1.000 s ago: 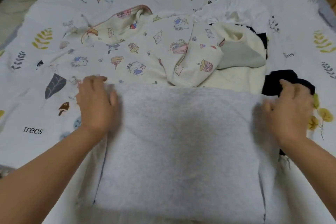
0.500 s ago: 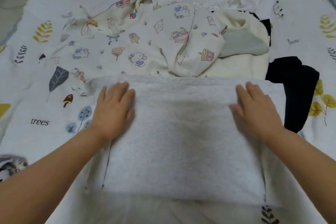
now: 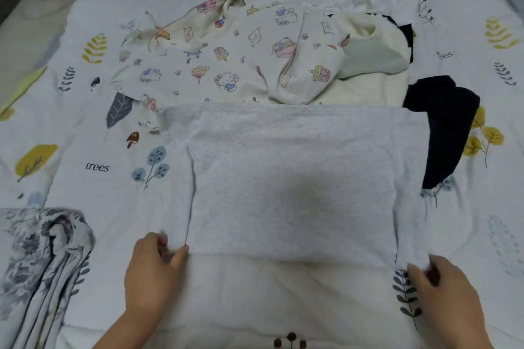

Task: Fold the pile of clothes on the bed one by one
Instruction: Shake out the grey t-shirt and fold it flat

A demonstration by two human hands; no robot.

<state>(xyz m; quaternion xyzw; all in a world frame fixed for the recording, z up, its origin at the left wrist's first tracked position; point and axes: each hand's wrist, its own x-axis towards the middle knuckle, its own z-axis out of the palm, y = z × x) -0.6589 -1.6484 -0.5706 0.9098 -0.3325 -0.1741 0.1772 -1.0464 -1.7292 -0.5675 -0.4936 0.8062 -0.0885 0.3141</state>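
I'm watching the grey garment lying folded flat on the bed, just in front of the pile of clothes. The left hand is pinching the garment's near left corner, its grip narrow with thumb and fingers closing on the fabric. The right hand is gripping the near right corner the same way. A black garment is lying beside the grey one's right edge.

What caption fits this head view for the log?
Both hands, left hand and right hand, pinch the near corners of a half-folded grey garment on the bed.
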